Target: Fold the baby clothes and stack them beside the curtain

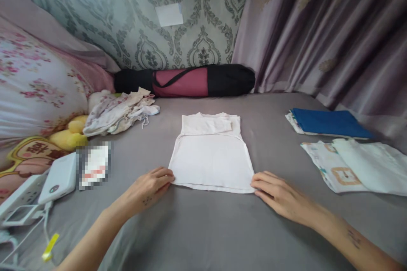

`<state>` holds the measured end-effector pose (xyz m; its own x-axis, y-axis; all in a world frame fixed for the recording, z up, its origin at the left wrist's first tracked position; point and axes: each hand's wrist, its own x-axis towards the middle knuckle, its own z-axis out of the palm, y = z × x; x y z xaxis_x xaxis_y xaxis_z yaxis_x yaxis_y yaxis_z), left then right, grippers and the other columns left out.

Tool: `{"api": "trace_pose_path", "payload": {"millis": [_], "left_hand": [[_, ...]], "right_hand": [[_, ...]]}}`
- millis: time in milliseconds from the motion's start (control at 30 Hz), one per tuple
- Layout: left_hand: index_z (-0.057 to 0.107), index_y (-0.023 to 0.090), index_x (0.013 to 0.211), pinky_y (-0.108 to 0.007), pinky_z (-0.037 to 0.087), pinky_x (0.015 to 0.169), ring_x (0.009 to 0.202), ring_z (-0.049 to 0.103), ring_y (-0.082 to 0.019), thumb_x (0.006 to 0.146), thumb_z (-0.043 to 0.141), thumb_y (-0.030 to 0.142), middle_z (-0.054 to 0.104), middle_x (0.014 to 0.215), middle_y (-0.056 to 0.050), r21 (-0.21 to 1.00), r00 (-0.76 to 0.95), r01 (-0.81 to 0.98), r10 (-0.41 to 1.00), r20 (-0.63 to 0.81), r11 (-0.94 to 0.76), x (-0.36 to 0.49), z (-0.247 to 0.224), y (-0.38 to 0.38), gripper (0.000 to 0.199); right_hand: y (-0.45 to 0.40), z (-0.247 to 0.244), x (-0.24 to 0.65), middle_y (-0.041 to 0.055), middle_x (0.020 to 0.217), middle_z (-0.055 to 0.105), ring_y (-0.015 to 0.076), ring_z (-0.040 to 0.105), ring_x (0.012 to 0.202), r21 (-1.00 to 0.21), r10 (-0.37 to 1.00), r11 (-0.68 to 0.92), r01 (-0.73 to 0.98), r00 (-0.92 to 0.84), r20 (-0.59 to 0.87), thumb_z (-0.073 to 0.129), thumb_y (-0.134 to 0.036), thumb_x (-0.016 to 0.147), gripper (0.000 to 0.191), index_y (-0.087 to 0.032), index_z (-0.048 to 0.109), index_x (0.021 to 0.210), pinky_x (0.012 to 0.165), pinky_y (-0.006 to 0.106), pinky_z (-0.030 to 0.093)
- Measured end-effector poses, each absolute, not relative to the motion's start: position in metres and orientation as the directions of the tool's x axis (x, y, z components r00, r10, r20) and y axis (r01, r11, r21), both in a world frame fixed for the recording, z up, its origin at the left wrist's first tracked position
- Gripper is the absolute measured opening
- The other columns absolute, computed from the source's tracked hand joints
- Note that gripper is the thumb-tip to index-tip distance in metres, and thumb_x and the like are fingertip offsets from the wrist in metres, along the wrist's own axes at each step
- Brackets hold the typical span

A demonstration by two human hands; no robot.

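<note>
A small white long-sleeved shirt (211,163) lies flat on the grey bed sheet (203,228), its neck end away from me. Its sleeves are folded inward across the upper part. At the near left corner of the hem, my left hand (155,184) pinches the cloth between closed fingertips. My right hand (275,190) grips the near right corner in the same way. The thumbs are partly hidden.
A black and maroon bag (181,82) lies along the wall. To the left are crumpled clothes (117,112), a yellow plush toy (71,133), a white power bank (60,178) and cables. Folded blue cloth (330,123) and white patterned cloths (375,165) lie at right.
</note>
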<state>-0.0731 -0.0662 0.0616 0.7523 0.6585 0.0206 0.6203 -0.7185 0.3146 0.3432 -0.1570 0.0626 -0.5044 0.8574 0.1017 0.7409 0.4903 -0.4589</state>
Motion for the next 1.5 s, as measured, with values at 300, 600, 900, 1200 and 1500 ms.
{"api": "trace_pose_path", "payload": {"millis": [300, 600, 900, 1200, 1500], "left_hand": [[0.067, 0.022, 0.100, -0.023, 0.048, 0.061, 0.075, 0.063, -0.016, 0.087, 0.046, 0.022, 0.070, 0.099, -0.004, 0.619, 0.617, 0.650, 0.782, -0.090, -0.441, -0.063, 0.088, -0.048, 0.025], [0.066, 0.017, 0.083, -0.026, 0.047, 0.069, 0.072, 0.058, -0.016, 0.072, 0.066, 0.042, 0.064, 0.076, -0.001, 0.967, 0.242, 0.245, 0.970, 0.005, -0.066, -0.029, 0.098, 0.046, 0.027], [0.062, 0.017, 0.092, -0.020, 0.037, 0.053, 0.060, 0.050, -0.012, 0.071, 0.057, 0.035, 0.054, 0.069, 0.003, 0.960, 0.093, 0.279, 0.996, 0.008, -0.034, 0.019, 0.073, 0.120, 0.028], [0.063, 0.018, 0.107, -0.035, 0.046, 0.083, 0.089, 0.061, -0.024, 0.086, 0.039, 0.023, 0.066, 0.090, -0.008, 0.713, 0.021, 0.687, 0.984, 0.174, -0.141, 0.038, 0.045, 0.146, 0.032], [0.047, 0.013, 0.127, -0.040, 0.045, 0.093, 0.111, 0.061, -0.027, 0.098, 0.028, 0.026, 0.063, 0.119, -0.019, 0.541, 0.134, 0.798, 0.953, 0.270, -0.266, 0.037, 0.028, 0.160, 0.038]], "right_hand": [[-0.143, 0.071, 0.338, 0.0050, 0.094, 0.065, 0.0192, 0.061, 0.087, -0.538, 0.917, 0.374, 0.756, -0.387, 0.094, 0.041, -0.018, 0.093, 0.020, -0.023, 0.060, 0.090, 0.082, 0.034, 0.050], [-0.055, 0.098, 0.355, 0.0024, 0.086, 0.066, 0.0207, 0.061, 0.085, -0.801, 0.996, 0.091, 0.592, -0.041, 0.083, 0.043, -0.039, 0.090, 0.025, -0.022, 0.062, 0.091, 0.075, 0.032, 0.051], [0.046, 0.055, 0.353, 0.0071, 0.090, 0.068, 0.0213, 0.062, 0.083, -0.796, 0.935, -0.048, 0.604, 0.307, 0.177, 0.039, -0.032, 0.087, 0.028, -0.019, 0.060, 0.098, 0.075, 0.033, 0.051], [0.084, 0.027, 0.348, 0.0131, 0.108, 0.069, 0.0259, 0.063, 0.099, -0.538, 0.914, -0.075, 0.840, 0.273, 0.300, 0.029, -0.026, 0.097, 0.037, -0.018, 0.059, 0.117, 0.086, 0.037, 0.048], [0.091, 0.030, 0.345, 0.0158, 0.117, 0.065, 0.0281, 0.064, 0.102, -0.384, 0.945, -0.146, 0.912, 0.243, 0.217, 0.026, -0.028, 0.102, 0.038, -0.019, 0.052, 0.128, 0.084, 0.038, 0.047]]}}
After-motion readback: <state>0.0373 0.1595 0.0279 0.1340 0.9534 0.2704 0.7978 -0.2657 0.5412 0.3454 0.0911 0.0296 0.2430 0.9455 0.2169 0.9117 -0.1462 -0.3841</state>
